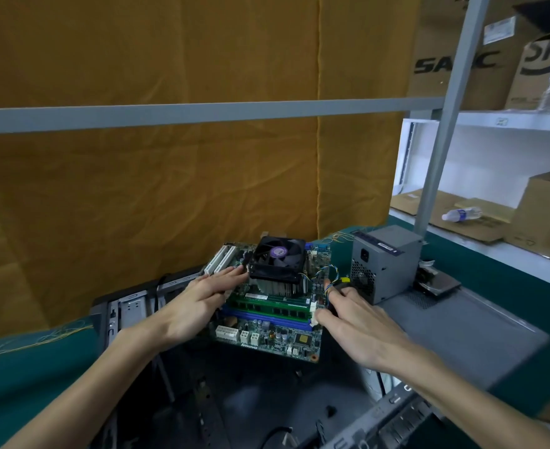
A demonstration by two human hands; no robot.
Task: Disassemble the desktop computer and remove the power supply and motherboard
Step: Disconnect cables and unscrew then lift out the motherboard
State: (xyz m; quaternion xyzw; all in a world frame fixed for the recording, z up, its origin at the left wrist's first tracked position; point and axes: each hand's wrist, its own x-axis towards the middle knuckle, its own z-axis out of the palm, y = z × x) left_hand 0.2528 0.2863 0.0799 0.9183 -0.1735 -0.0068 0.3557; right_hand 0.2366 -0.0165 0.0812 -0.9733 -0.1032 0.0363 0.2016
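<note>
Gripping the motherboard (268, 332) between them, left hand (199, 303) and right hand (357, 322) pinch its side edges.

both hands, left hand (199, 303) and right hand (357, 328), hold the motherboard (267, 322) beside the power supply (383, 264).
</note>
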